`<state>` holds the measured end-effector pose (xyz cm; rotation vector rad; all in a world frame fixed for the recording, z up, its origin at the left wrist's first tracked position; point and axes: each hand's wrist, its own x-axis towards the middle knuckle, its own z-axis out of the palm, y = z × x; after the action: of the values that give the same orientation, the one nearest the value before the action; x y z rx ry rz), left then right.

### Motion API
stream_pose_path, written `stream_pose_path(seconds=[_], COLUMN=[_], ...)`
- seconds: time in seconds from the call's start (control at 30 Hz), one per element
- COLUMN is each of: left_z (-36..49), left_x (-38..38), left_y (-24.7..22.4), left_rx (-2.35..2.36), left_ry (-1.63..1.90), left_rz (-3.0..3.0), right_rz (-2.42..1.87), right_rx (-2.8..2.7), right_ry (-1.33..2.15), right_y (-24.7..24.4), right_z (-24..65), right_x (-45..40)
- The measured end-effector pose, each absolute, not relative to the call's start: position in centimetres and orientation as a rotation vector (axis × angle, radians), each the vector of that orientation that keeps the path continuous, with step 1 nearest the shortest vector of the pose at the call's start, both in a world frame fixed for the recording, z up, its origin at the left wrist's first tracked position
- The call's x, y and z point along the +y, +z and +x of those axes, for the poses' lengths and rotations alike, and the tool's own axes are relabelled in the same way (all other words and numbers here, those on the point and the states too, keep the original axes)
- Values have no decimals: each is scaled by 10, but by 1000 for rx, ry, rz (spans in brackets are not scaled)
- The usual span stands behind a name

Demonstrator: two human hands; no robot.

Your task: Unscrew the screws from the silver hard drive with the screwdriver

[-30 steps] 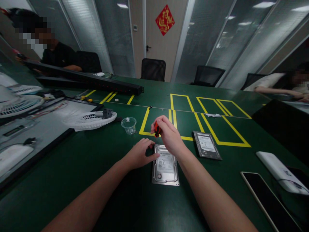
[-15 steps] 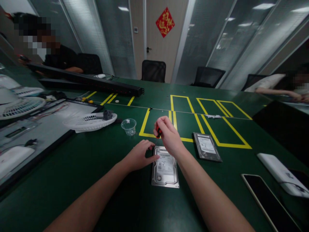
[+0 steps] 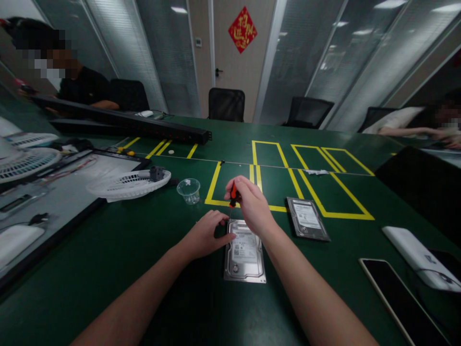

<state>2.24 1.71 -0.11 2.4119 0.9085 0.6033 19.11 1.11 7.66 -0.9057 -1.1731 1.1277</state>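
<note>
Right hand (image 3: 251,201): closed around the orange-and-black screwdriver (image 3: 234,193), shaft pointing down.
Left hand (image 3: 206,233): thumb and forefinger parted; thumb on the hard drive (image 3: 246,263), fingertips beside its far-left corner.
Hard drive position: flat on the bench (image 3: 248,312), label side up.
Step in hand: judged to be screwdriver work at that corner; tip contact is unclear.
Next move calls for: likely a steadied drive and aligned shaft.
Drive label (image 3: 245,245): print and square code, illegible.
Door sign (image 3: 243,30): red diamond, gold Chinese characters.

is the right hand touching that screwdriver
Touching: the head view, the only one, shows the right hand gripping the screwdriver by its red-and-black handle, with no gap between thumb and handle.
</note>
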Motion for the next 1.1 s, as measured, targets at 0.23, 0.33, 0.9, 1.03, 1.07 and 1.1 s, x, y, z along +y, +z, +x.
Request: stream_pose_path(seconds=[0.23, 0.33, 0.9, 1.03, 1.07, 1.1], left_z=[22, 22, 23, 23, 23, 23], left_x=[16, 16, 15, 15, 15, 16], left_y=[-3, -4, 3, 0, -1, -1], left_rx=[896, 884, 921, 901, 899, 897], left_ry=[634, 644, 608, 622, 625, 626], left_rz=[2421, 2420, 2390, 2397, 2399, 2402], right_rz=[-846, -862, -910, -915, -917, -920], right_rx=[-1155, -1190, -1248, -1285, -1269, -1251], right_ry=[1154, 1173, 1039, 1052, 1060, 1069], right_y=[83, 86, 77, 80, 81, 81], right_z=[183, 183, 188, 188, 188, 187], right_x=[6, 4, 7, 6, 6, 6])
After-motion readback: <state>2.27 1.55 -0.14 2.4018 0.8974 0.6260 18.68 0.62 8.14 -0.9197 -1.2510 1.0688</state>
